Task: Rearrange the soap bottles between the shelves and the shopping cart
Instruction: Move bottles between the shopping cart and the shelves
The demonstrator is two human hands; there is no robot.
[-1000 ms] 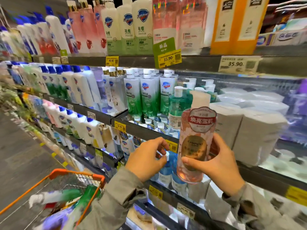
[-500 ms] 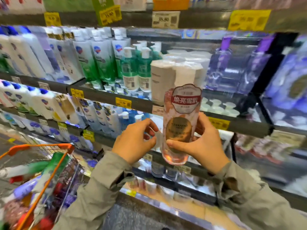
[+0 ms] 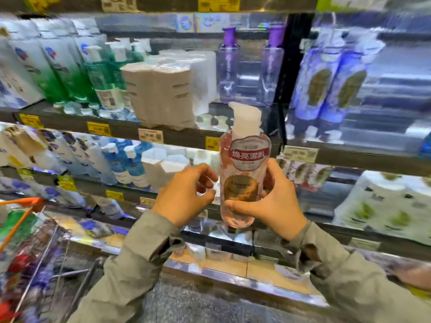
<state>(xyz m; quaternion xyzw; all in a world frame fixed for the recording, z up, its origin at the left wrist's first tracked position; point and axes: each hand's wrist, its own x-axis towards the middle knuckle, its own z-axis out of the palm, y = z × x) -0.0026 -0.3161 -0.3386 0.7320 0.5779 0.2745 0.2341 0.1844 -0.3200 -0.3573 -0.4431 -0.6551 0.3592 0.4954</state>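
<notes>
Pink pump bottle (image 3: 245, 173) is upright in the right hand (image 3: 268, 206), in front of the lower shelf's front edge (image 3: 163, 136), not on any shelf and not in the cart. Thumb lies across the gold label and the other fingers wrap round the back: a firm grip.

Vs 1 s ago, the left hand (image 3: 184, 194) has come off the blue bottles on the lower shelf. It's now just beside the pink bottle w/ fingers loosely curled, holding nothing. Can't tell if the tips touch the bottle.

View has also swung right along the shelves: white packs (image 3: 163, 94) and purple bottles (image 3: 228, 66) now sit ahead, and the shopping cart (image 3: 23, 203) has slid to the bottom-left corner of view.

Judgement: the person prob. is carrying the bottle to a spot further right, so this transfer is mid-way w/ placement not yet done. The left hand looks ready to steady the bottle.
</notes>
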